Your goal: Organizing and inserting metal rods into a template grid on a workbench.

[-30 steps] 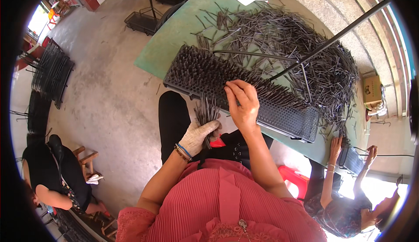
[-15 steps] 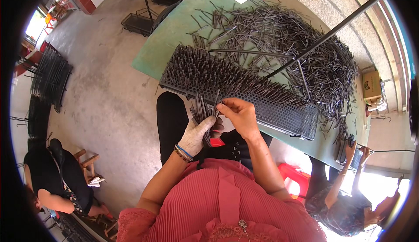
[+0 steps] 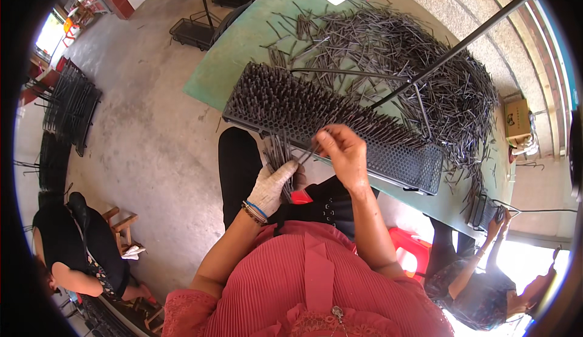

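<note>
My left hand (image 3: 272, 185), in a whitish work glove, is closed round a bundle of thin dark sticks (image 3: 277, 153) that fan upward. Just right of it, my bare right hand (image 3: 343, 151) pinches a dark stick (image 3: 308, 153) between thumb and fingers, its lower end close to the gloved fingertips. Beyond both hands lies a long black perforated rack (image 3: 395, 164) at the table's near edge. Many upright dark sticks (image 3: 273, 91) fill the holes of its left and back portions. The front right strip of holes is bare.
A large heap of loose dark sticks (image 3: 419, 51) covers the green table (image 3: 209, 79). A black metal pole (image 3: 470, 39) slants over it from the rack. At right a co-worker (image 3: 480, 288) handles another rack; a second person (image 3: 79, 246) sits at left. A red stool (image 3: 410, 249) stands nearby.
My right hand has moved slightly right and up from the bundle, drawing a stick away in its pinch. My left hand stays almost where it was.
</note>
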The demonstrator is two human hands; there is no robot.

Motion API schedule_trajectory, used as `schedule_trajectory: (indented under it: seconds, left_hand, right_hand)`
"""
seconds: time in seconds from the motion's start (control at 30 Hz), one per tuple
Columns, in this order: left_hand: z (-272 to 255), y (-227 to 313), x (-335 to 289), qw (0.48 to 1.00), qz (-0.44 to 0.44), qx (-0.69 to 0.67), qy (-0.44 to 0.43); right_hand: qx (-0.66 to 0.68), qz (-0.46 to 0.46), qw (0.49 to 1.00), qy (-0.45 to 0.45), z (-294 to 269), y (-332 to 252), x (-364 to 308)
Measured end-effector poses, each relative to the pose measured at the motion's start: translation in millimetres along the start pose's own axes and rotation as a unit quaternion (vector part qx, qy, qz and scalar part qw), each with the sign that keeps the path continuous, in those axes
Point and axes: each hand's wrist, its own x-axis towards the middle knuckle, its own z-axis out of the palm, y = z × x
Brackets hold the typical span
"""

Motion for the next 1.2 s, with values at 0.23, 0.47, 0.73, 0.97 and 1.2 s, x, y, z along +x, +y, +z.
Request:
schedule_trajectory:
  seconds: [0.23, 0.47, 0.73, 0.97, 1.2]
  left_hand:
    - [-1, -1, 2, 0.996, -0.019, 0.072, -0.049]
    - [0, 4, -1, 0.997, -0.033, 0.058, -0.023]
    - [-5, 1, 4, 0.998, -0.032, 0.042, -0.027]
    - [-1, 5, 0, 0.997, -0.024, 0.061, -0.031]
    - [-4, 4, 1, 0.998, -0.022, 0.047, -0.048]
  right_hand:
    - [-0.146, -0.143, 0.976, 0.077, 7, -10, 28]
    - [-0.265, -0.230, 0.928, 0.123, 10, 2, 36]
    - [-0.369, -0.394, 0.836, 0.096, 18, 5, 37]
    - [-0.384, -0.386, 0.828, 0.135, 19, 10, 31]
    - [-0.399, -0.394, 0.821, 0.111, 23, 4, 29]
